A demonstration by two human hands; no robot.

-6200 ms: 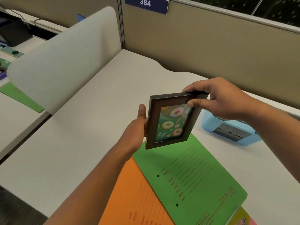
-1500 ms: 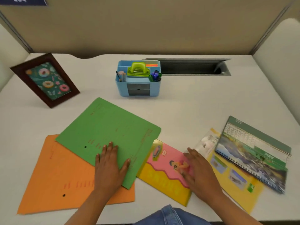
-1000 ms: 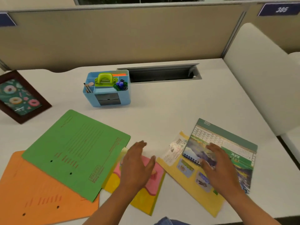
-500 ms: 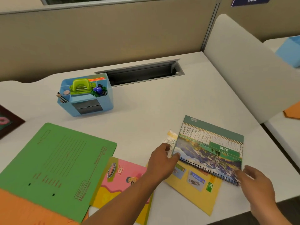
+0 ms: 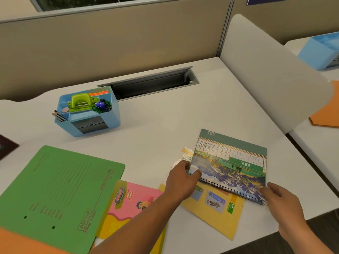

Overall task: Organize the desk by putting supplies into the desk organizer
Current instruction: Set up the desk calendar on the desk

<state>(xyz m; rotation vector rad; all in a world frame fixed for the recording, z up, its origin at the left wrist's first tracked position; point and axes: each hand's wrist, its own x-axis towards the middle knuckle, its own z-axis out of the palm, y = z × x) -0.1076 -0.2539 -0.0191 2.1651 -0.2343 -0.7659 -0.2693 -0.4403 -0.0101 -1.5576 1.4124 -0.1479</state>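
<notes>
Now that they have reached it, my left hand (image 5: pixel 180 180) and right hand (image 5: pixel 280 197) pinch the colourful spiral paper calendar (image 5: pixel 233 165) by its near corners for tidying.

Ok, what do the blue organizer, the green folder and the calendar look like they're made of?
The organizer is likely moulded plastic: smooth, semi-matte, thin even walls, rounded corners. The green folder looks like matte card, flat with printed lines and punched holes. The calendar seems to be printed paper or card, bound by a dark spiral; metal or plastic, unclear.

The left hand (image 5: pixel 180 180) and right hand (image 5: pixel 280 198) hold the spiral calendar (image 5: pixel 231 162) over a yellow folder (image 5: pixel 211 215).
</notes>
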